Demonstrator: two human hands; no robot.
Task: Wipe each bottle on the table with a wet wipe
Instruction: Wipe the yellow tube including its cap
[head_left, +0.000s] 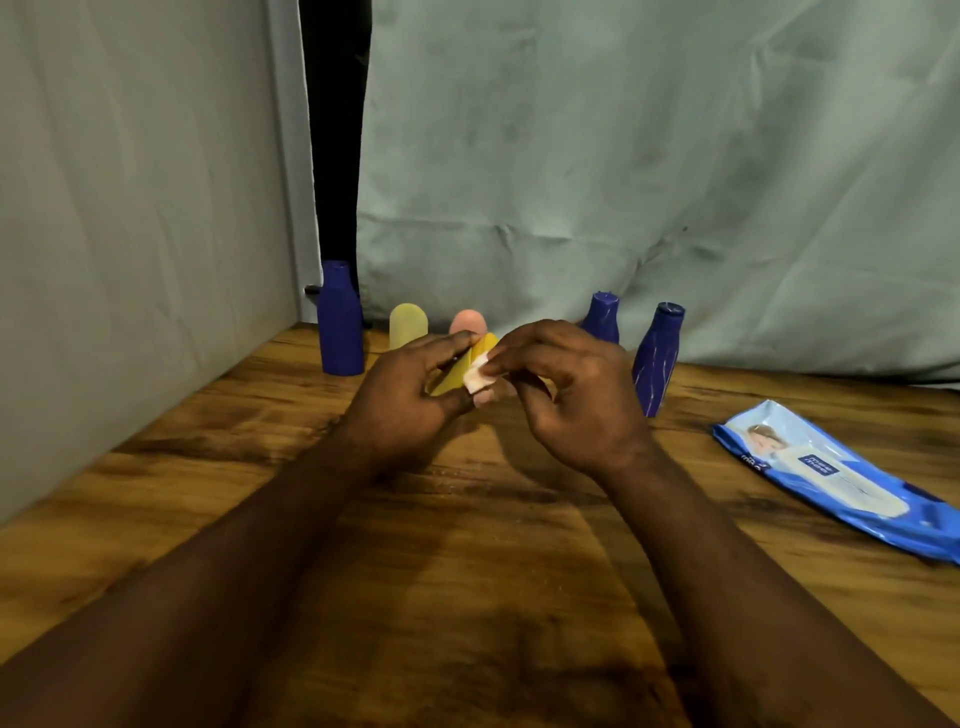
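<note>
My left hand (410, 395) grips a small yellow bottle (460, 371), held tilted above the wooden table (467, 571). My right hand (566, 389) pinches a folded white wet wipe (479, 378) against that bottle. Along the back stand a tall blue bottle (340, 322), a pale yellow bottle (408, 325), a pink bottle (468, 322) partly hidden by my hands, and two more blue bottles (602, 317) (657, 358).
A blue pack of wet wipes (841, 478) lies on the table at the right. Grey cloth hangs behind the table and a pale wall runs along its left side. A dark gap shows between the wall and the cloth.
</note>
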